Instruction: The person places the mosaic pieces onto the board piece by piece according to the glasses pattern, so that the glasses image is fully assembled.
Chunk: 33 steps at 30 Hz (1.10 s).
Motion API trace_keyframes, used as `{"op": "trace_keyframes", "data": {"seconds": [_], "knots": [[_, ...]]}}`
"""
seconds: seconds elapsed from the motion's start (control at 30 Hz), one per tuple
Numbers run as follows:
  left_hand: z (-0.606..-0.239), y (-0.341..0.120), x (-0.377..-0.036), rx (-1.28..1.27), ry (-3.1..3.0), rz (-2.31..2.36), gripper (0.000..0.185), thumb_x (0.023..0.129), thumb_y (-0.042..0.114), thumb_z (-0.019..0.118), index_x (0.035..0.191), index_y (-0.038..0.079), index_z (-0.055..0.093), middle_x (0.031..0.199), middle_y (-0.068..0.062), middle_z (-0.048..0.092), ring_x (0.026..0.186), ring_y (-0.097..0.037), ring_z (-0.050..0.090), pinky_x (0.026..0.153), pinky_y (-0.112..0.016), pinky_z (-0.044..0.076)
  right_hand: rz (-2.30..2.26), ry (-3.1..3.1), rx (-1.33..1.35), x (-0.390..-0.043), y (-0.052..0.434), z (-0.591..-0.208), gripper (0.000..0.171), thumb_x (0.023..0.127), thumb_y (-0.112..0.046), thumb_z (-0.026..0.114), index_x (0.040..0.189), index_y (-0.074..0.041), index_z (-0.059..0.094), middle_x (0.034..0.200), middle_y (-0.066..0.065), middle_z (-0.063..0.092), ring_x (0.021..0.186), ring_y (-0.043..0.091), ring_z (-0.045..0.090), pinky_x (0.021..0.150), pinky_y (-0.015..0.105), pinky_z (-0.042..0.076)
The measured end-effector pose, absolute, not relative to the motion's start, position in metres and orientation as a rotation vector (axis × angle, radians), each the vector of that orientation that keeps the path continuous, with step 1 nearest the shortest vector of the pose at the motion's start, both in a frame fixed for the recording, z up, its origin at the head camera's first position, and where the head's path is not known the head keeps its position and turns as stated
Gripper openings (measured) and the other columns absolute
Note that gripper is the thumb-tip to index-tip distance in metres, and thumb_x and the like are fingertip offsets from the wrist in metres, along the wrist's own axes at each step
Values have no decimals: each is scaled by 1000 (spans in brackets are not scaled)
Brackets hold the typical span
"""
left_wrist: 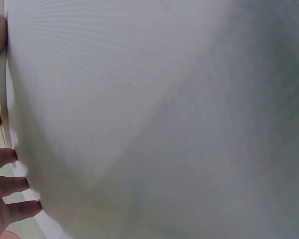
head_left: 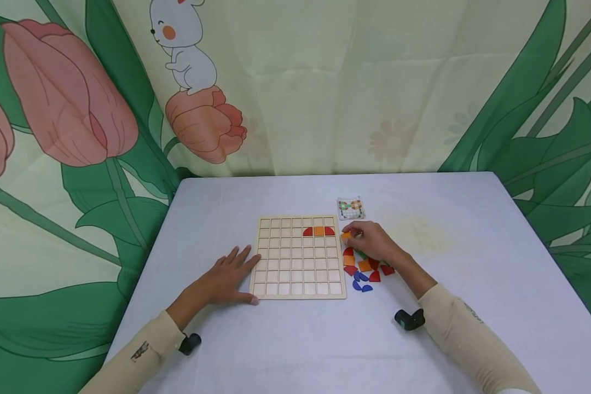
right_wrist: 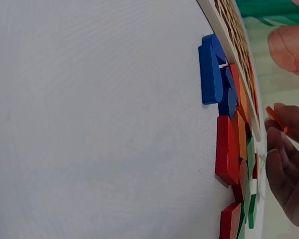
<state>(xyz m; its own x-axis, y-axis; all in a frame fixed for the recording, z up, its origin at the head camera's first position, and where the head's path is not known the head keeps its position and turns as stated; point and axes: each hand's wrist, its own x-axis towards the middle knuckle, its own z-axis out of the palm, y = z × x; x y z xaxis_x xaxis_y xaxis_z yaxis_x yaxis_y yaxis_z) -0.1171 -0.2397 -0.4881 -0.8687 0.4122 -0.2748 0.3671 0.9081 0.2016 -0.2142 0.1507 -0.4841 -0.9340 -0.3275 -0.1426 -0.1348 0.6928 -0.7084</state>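
Hiding part of the loose pieces [head_left: 349, 260], the right hand [head_left: 371, 241] sits over the top of the pile, and a green piece [head_left: 360, 254] peeks out only partly beneath it. Over on the left wrist view it's nearly all pale cloth, with the left hand [head_left: 229, 276] cropped at the edge! The right wrist view clips its own hand too, and the pieces overlap so much there that counting them is hard. Up past the gridded board [head_left: 297, 253], a small card [head_left: 351, 208] carries a coloured pattern too tiny to read.

Underneath, a white-covered table [head_left: 305, 350] with a faint yellowish patch [head_left: 423, 232]; behind it, a pale curtain [head_left: 315, 98] printed with pink tulips [head_left: 74, 98], green leaves [head_left: 571, 158] and a white rabbit [head_left: 189, 60].

Now the fingers! On the right, they're closed in a pinch around an orange piece [head_left: 346, 236], just beside the board's right edge, near two red pieces [head_left: 329, 231] flanking an orange square [head_left: 318, 231] in one row of cells. On the left, they're spread wide, gripping nothing, index finger touching the board's left edge, thumb down at its near corner.
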Motion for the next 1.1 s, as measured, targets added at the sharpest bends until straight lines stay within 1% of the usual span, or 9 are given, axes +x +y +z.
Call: {"op": "trace_keyframes", "data": {"seconds": [0.17, 0.23, 0.43, 0.6, 0.8, 0.93, 1.1], "knots": [[-489, -240, -118, 583, 2757, 198, 109, 76, 78, 66, 160, 21, 26, 168, -15, 16, 153, -45, 14, 114, -67, 27, -1153, 2580, -348, -217, 151, -484, 33, 92, -18, 73, 124, -11, 71, 105, 10, 69, 85, 22, 62, 69, 28, 59], [-489, -240, -119, 584, 2757, 193, 109, 76, 78, 66, 161, 21, 26, 168, -15, 16, 153, -45, 14, 114, -67, 27, -1176, 2551, -335, -218, 151, -483, 35, 92, -18, 73, 126, -12, 70, 107, 10, 69, 88, 23, 64, 71, 29, 59], [-488, -239, -120, 581, 2754, 198, 109, 77, 76, 67, 161, 20, 26, 168, -15, 16, 153, -45, 14, 115, -67, 26, -1223, 2483, -336, -219, 150, -479, 39, 93, -19, 72, 131, -11, 67, 109, 12, 69, 84, 22, 66, 73, 30, 60], [-488, -238, -120, 575, 2753, 195, 109, 76, 76, 67, 160, 20, 27, 168, -15, 16, 153, -45, 14, 115, -67, 26, -1275, 2430, -339, -218, 149, -478, 39, 93, -17, 71, 132, -11, 67, 108, 12, 68, 81, 22, 67, 74, 32, 60], [-490, -239, -119, 561, 2745, 193, 110, 75, 78, 66, 161, 22, 26, 168, -14, 16, 154, -45, 13, 115, -66, 26, -1308, 2393, -344, -214, 144, -480, 38, 93, -15, 71, 130, -11, 67, 103, 11, 67, 74, 23, 65, 69, 32, 58], [-489, -239, -118, 568, 2746, 201, 109, 75, 78, 67, 160, 22, 27, 168, -14, 17, 154, -45, 13, 115, -67, 26, -1310, 2396, -340, -212, 142, -478, 39, 92, -15, 71, 130, -11, 68, 104, 12, 67, 73, 24, 63, 66, 30, 56], [-486, -239, -117, 580, 2752, 205, 108, 76, 76, 68, 160, 21, 28, 168, -15, 18, 153, -46, 14, 114, -67, 27, -1318, 2397, -351, -212, 138, -479, 37, 91, -16, 73, 127, -11, 70, 101, 11, 66, 72, 25, 61, 61, 28, 53]]}}
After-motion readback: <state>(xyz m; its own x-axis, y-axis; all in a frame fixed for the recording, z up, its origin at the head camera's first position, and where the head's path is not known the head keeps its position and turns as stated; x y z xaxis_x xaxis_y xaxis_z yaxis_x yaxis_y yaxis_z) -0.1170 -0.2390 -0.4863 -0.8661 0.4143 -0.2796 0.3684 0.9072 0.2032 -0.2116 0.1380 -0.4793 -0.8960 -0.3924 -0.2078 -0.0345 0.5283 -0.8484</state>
